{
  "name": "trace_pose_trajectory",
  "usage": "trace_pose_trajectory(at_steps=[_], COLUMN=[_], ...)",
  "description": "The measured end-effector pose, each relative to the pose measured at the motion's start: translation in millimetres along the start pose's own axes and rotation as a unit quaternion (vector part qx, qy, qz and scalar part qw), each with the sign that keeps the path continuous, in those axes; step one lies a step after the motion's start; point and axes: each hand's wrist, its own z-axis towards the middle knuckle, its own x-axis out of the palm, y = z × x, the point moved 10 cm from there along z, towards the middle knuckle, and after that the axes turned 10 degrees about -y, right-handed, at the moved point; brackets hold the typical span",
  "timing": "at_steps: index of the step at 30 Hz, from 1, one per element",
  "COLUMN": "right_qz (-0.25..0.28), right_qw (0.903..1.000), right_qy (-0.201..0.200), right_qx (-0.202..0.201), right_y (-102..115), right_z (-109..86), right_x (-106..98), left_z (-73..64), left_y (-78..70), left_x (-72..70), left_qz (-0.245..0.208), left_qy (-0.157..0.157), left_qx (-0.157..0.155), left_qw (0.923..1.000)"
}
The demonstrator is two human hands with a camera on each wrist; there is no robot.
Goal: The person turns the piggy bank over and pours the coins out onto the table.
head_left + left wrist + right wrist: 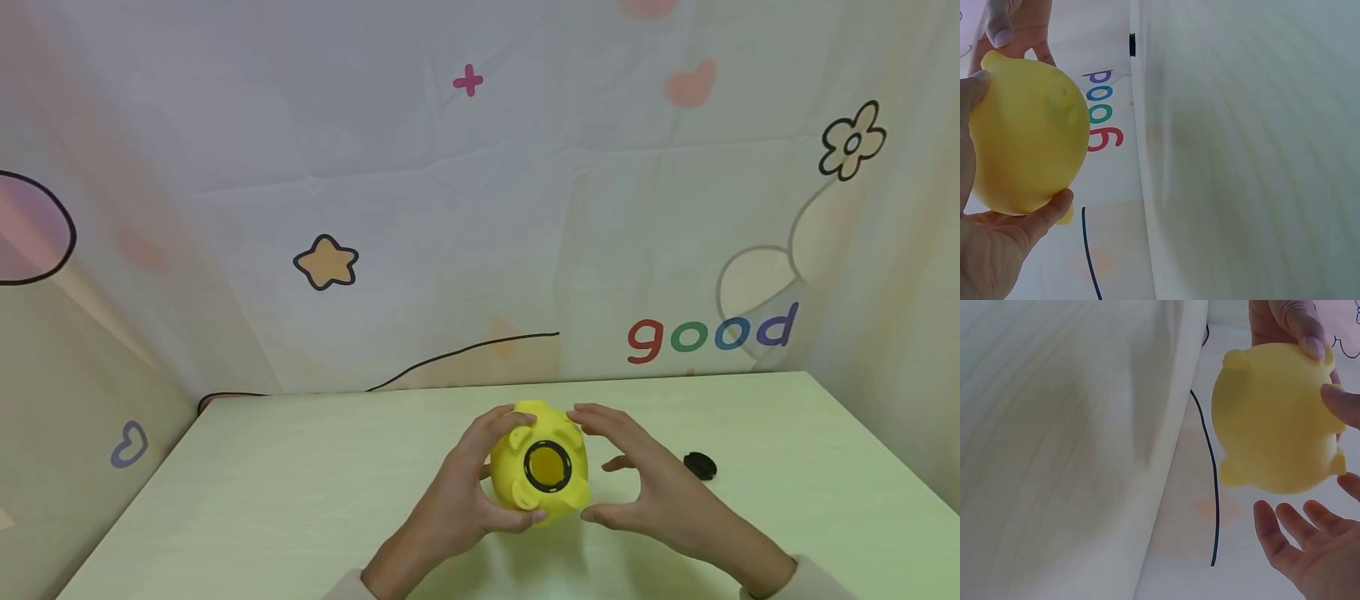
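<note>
A yellow piggy bank [547, 429] is held up over the table, its underside with stubby feet toward the head camera. A black ring [527, 467] edges the round hole in that underside. My left hand [461, 492] grips the bank from the left, thumb below and fingers above. To its right, my right hand [660, 492] is spread with thumb and fingers apart. In the right wrist view its thumb overlaps the edge of the bank [1279, 419], while the other fingers stand off; contact is unclear. The left wrist view shows the smooth rounded side of the bank [1029, 137].
A small black cap [701, 466] lies on the pale table [300, 492], right of my right hand. Behind the table hangs a printed curtain [450, 208] with a star, hearts and the word "good".
</note>
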Motion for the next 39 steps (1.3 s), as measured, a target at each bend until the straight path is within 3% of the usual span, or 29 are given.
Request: trace_pose_trajectory(at_steps=[5,13,22,29,33,36,39], right_qz=[0.001,-0.005,0.023,0.007,-0.015,-0.056,-0.097], right_qw=[0.9996,0.9996,0.9995,0.9988,0.9976,0.9934,0.9844], right_qy=[-0.001,0.003,-0.006,-0.033,-0.047,-0.059,-0.074], right_qx=[-0.027,-0.027,-0.021,-0.035,-0.049,-0.080,-0.126], right_y=[6.7,9.5,7.7,10.0,13.4,20.0,29.0], right_z=[0.4,-0.2,-2.9,-5.2,-6.2,-8.4,-11.7], right_x=[6.7,14.6,18.3,16.3,14.6,14.0,14.5], left_z=[-0.2,-2.4,-3.5,-2.2,-0.8,0.8,1.8], left_y=[-4.0,-11.1,-9.7,-13.2,-10.7,-5.0,1.4], left_x=[1.5,3.2,4.1,5.9,4.4,3.2,3.9], left_qz=[-0.008,-0.018,-0.011,-0.002,0.003,-0.012,-0.057], left_qy=[0.006,0.015,0.029,0.047,0.053,0.054,0.060], left_qx=[0.011,0.043,0.041,0.053,0.035,-0.002,-0.048], left_qw=[0.9999,0.9988,0.9987,0.9975,0.9980,0.9985,0.9954])
